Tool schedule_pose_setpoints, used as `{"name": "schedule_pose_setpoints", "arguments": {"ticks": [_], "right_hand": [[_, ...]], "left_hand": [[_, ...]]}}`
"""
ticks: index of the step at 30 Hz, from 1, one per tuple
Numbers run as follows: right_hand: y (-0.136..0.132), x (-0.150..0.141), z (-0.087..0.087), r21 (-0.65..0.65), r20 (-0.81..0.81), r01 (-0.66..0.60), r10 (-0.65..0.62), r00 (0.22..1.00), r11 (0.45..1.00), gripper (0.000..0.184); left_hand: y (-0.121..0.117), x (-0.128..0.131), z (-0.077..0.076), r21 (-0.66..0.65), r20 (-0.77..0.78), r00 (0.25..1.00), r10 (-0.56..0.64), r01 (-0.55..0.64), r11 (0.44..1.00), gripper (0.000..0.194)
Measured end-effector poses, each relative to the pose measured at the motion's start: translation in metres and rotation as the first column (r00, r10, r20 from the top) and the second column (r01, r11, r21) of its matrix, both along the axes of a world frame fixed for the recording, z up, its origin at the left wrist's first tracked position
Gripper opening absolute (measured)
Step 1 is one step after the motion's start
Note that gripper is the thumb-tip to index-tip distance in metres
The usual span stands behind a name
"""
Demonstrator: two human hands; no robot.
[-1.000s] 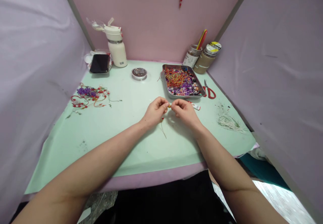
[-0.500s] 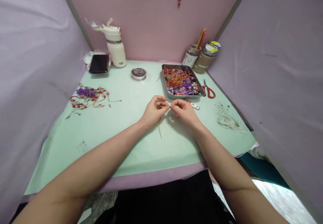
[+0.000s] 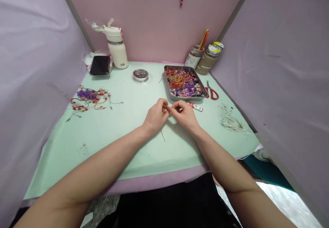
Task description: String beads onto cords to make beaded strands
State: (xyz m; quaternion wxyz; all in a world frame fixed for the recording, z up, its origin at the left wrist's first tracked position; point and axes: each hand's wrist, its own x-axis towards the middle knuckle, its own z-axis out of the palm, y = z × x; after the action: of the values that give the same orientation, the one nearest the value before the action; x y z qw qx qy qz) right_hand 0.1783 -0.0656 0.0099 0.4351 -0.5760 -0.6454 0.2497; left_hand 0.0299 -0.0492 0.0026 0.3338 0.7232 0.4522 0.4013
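"Cord, thin and orange-brown, shows near the centre of the frame. What has hold of it?"

"The bare left hand. Its fingers are curled closed on the cord, and a loose tail hangs out below."

"And the bare right hand?"

"Thumb and forefinger pinch the same cord, their tips right beside the left fingertips. The piece between them is tiny and mostly hidden, so I can't tell whether it's knotted."

"What sits around them?"

"Just beside the right hand, a slim white-and-red object. Above that, a rectangular grey metal tray holds purple, black and orange beads and a tangle of orange-red strings. Red-handled scissors lie close to the tray's right side."

"Left of the frame?"

"A heap of purple and red beaded strands at mid-left, and a round flat spool at upper centre. In the upper left, a cream bottle stands upright near a black phone."

"Far right?"

"A loose bundle of pale threads on the mint-green tabletop."
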Motion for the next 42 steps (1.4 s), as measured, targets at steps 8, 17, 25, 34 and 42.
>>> {"name": "schedule_pose_setpoints", "arguments": {"ticks": [8,17,25,34,42], "right_hand": [[0.0,0.0,-0.002,-0.068,-0.011,-0.004,0.003,1.0,0.998,0.009],[0.001,-0.002,0.001,-0.157,-0.099,-0.009,-0.006,0.995,0.988,0.022],[0.0,-0.002,0.002,-0.16,-0.082,0.004,-0.017,0.996,0.987,0.016],[0.003,0.007,0.003,-0.129,-0.166,-0.033,0.012,0.986,0.991,0.022],[0.002,0.008,0.003,-0.212,-0.27,-0.101,0.041,0.962,0.972,0.021]], "left_hand": [[0.002,0.0,-0.003,0.038,-0.056,0.998,0.0,0.002,0.999,0.021],[0.001,0.0,-0.003,0.155,-0.156,0.987,0.02,0.005,0.988,0.022],[0.001,-0.001,-0.004,0.13,-0.114,0.993,0.009,0.006,0.992,0.022],[0.003,0.007,-0.003,-0.246,0.415,0.908,0.062,0.047,0.968,0.023],[0.006,0.006,0.001,-0.38,0.616,0.778,0.126,0.153,0.912,0.029]]}}
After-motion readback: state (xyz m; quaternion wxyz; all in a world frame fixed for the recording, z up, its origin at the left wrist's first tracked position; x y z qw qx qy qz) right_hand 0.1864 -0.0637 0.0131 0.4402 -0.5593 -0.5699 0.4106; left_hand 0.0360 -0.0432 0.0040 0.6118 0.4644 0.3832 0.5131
